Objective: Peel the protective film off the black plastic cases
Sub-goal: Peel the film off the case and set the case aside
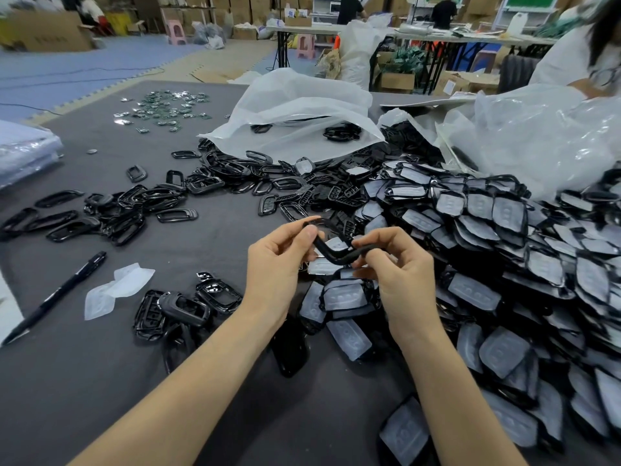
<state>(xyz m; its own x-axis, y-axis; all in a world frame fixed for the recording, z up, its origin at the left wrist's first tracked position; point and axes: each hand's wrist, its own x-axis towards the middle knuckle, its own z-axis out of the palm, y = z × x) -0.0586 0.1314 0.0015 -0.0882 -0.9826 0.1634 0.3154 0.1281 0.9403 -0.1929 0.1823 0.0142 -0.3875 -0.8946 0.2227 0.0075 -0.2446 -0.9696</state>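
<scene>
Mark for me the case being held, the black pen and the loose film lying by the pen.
held case (332, 256): head view, lower bend of its frame.
black pen (58, 294): head view, middle of the barrel.
loose film (117, 288): head view, its middle.

On the table (84, 381), a heap of cases (504, 247) lay right, loose frames (134, 203) left — a bag (295, 105) behind both. A pen (57, 297) lay far left, a film scrap (117, 289) between it and a near cluster of frames (184, 311).
</scene>
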